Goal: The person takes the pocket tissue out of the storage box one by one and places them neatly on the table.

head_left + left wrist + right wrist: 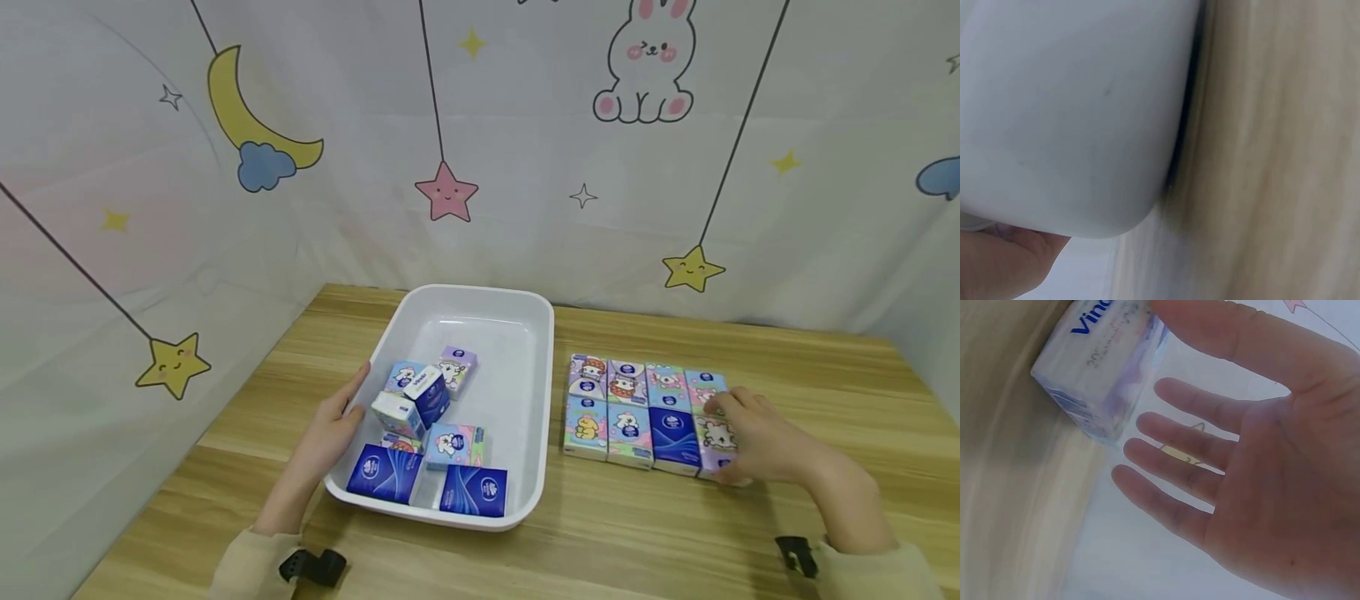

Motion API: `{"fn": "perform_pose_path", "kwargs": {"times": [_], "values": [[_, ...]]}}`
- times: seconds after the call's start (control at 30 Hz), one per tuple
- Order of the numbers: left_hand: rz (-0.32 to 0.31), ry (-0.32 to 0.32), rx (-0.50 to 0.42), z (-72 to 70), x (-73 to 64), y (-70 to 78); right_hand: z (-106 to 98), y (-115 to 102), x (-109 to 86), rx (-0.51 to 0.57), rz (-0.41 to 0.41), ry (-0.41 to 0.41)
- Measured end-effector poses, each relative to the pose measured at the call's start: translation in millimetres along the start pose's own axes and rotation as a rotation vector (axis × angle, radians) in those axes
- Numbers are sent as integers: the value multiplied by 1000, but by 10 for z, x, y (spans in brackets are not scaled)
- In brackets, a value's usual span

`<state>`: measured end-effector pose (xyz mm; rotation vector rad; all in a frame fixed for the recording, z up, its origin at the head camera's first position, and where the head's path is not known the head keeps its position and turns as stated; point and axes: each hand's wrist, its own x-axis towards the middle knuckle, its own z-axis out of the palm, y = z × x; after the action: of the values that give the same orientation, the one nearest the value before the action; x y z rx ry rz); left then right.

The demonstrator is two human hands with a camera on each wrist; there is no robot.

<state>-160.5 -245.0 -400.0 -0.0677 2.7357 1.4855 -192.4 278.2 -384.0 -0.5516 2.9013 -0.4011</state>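
My left hand (330, 433) holds the left rim of a white plastic tray (543, 400); the left wrist view shows the tray's outer wall (1079, 112) and part of that hand (1010, 262). Inside the tray lie several small tissue packs, among them a dark blue one (384, 473) and a pink-and-blue one (450, 446). To the right, more tissue packs form a two-row block. My right hand (780, 442) is at its right end, thumb by the near corner of a purple cartoon pack (716, 437). In the right wrist view the fingers (1191, 444) extend beside the pack (1100, 369).
A wooden table (600, 550) carries everything. Behind it hangs a white curtain (525, 233) printed with stars, a moon and a rabbit. Within the block, a blue pack (673, 437) stands among cartoon ones. Black straps (797, 557) circle both wrists.
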Motion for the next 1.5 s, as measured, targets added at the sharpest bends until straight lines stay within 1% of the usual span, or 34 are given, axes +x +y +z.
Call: {"fn": "perform_pose_path", "kwargs": {"times": [0.13, 0.33, 0.43, 0.67, 0.93, 1.03, 1.17, 1.4, 1.5], "values": [[-1, 4, -5, 2, 1, 8, -37, -19, -8, 1, -2, 6], [2, 5, -8, 6, 4, 14, -88, -86, -5, 3, 13, -25], [0, 4, -7, 7, 6, 13, -106, -135, -7, 0, 10, -25], [-6, 8, -3, -7, 2, 2, -129, -337, 27, -4, -68, 8], [-7, 6, -17, -15, -5, 6, -162, -581, 104, -19, -131, 48], [-8, 9, -11, -10, -7, 14, -178, -666, 126, -19, -142, 54], [-7, 11, -4, -1, -8, 18, -191, -778, 161, -5, -148, 50], [-3, 12, -3, 7, 3, 8, -164, -950, 204, 20, -227, 83], [2, 13, -7, 8, 9, 5, -162, -1049, 217, 41, -235, 86]]}}
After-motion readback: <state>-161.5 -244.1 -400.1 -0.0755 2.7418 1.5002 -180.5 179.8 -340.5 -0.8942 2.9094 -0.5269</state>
